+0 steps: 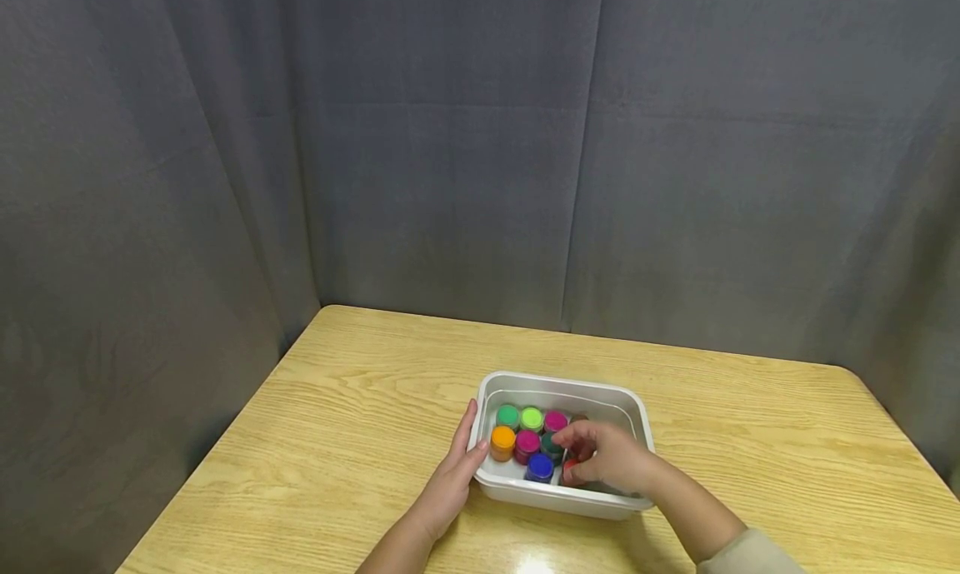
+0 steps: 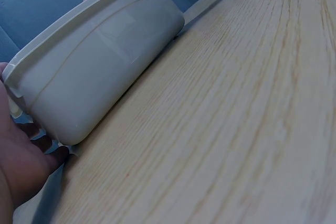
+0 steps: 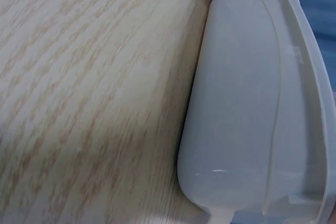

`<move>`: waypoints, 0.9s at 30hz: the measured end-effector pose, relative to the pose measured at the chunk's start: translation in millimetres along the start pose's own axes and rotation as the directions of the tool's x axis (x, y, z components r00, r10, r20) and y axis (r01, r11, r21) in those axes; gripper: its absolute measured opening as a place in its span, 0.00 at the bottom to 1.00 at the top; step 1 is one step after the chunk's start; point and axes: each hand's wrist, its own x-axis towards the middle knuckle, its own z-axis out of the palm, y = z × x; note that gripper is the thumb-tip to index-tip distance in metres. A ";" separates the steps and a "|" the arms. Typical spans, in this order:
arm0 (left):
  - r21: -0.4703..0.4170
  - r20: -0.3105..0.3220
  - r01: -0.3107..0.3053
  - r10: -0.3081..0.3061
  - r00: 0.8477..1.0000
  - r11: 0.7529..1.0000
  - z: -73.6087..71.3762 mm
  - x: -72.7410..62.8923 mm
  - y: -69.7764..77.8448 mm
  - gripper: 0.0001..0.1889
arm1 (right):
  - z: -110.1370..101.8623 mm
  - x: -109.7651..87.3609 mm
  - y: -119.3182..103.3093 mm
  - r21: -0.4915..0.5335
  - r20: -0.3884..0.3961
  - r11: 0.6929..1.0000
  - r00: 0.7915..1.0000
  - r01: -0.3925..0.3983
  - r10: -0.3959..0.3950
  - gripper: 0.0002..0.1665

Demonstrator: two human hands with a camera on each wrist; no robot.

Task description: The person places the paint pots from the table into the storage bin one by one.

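A white plastic tub [image 1: 555,499] holds several small paint jars. My left hand [image 1: 450,478] grips its left end, the thumb by the rim and the fingers along the outside wall. Inside the tub, my right hand [image 1: 615,457] has its fingers around a red paint jar [image 1: 572,467], which they partly cover. Left of it stands a blue paint jar [image 1: 540,467]. Behind are a dark green jar [image 1: 551,445], two magenta jars, an orange jar [image 1: 502,442], a green jar [image 1: 507,416] and a lime jar [image 1: 532,418]. A brownish jar is mostly hidden by the right hand.
The tub stands on a wood-grain table [image 1: 360,391], near its front. Grey curtains [image 1: 442,157] hang behind the table and along its sides. Both wrist views show mainly the tub's outer wall [image 3: 236,98] and the tabletop.
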 end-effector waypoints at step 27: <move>0.646 -0.100 0.034 0.041 0.994 0.763 -100.6 42.2 31.2 0.35 | -87.9 -21.3 55.2 -0.279 -0.497 0.922 0.862 -0.267 0.099 0.38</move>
